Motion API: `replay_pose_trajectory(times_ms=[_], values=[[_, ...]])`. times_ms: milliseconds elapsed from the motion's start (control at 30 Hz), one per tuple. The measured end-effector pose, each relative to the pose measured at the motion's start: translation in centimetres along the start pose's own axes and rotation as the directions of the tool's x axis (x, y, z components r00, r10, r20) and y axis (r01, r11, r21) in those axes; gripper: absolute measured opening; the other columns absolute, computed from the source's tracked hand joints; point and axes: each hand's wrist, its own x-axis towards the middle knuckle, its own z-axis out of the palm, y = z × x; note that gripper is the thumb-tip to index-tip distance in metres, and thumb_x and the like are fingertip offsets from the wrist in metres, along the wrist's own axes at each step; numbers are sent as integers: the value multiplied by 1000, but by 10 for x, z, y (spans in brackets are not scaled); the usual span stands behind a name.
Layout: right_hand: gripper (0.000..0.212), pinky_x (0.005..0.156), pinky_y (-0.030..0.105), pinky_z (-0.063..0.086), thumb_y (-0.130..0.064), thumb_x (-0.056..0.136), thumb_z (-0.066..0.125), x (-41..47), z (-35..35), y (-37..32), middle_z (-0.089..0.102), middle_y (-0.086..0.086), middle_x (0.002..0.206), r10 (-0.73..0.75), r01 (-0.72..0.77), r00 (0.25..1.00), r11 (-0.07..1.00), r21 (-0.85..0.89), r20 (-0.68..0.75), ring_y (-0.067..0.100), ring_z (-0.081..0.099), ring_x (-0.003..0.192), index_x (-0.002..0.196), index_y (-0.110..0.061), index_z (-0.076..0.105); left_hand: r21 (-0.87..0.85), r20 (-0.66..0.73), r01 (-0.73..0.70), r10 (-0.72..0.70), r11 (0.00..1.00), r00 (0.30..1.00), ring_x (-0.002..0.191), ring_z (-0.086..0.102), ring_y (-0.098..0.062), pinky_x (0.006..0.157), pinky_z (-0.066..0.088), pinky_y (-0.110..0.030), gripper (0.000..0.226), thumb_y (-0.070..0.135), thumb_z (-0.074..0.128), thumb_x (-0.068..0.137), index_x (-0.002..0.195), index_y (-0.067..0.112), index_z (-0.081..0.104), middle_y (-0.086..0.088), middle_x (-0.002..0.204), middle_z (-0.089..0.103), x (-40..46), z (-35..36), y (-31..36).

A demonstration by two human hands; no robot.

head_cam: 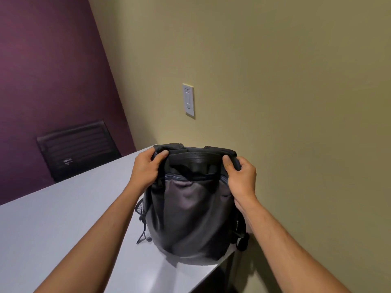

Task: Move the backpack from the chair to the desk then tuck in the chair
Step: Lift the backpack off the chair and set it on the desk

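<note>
A dark grey and black backpack (190, 210) stands upright on the pale grey desk (63, 225), at the desk's right end beside the beige wall. My left hand (146, 166) grips its top left corner. My right hand (241, 176) grips the top right corner. The bottom of the backpack rests on the desk surface. A black chair (78, 146) stands on the far side of the desk against the purple wall, only its ribbed backrest showing.
The beige wall (275, 102) runs close along the right of the backpack and carries a white wall switch (188, 100). The desk's near right corner (213, 269) lies just below the backpack. Cords and a mesh pocket hang at the backpack's left side.
</note>
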Motion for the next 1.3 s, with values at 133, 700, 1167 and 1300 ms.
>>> replay_pose_trajectory(times_ms=[133,700,1167,1300], values=[[38,54,27,36,-34,90,68,10,12,10,47,-11,57,51,-51,998,999,5,-37,7,38,57,68,-8,50,73,33,19,-22,997,999,97,68,-25,91,52,-49,20,33,60,94,102,19,73,-5,99,75,35,18,-14],[14,85,45,56,-35,96,56,47,-8,24,70,-3,92,163,-173,985,961,-216,-64,17,67,88,91,-23,61,-62,174,4,7,998,985,101,62,-20,79,43,-18,17,20,56,97,109,15,66,-4,109,69,132,139,-24],[50,100,42,41,-14,82,73,11,7,33,53,15,130,-406,157,896,669,-727,-181,33,47,120,126,-7,51,74,256,62,-79,995,963,141,39,-24,117,32,-43,62,28,54,98,154,19,27,-5,156,39,87,133,-69],[44,112,38,31,-16,86,67,1,17,43,53,17,136,-570,412,819,500,-762,69,32,41,132,126,-6,54,149,270,142,-179,979,946,147,31,-24,120,25,-40,66,39,50,100,156,19,23,-4,162,30,63,126,-89]])
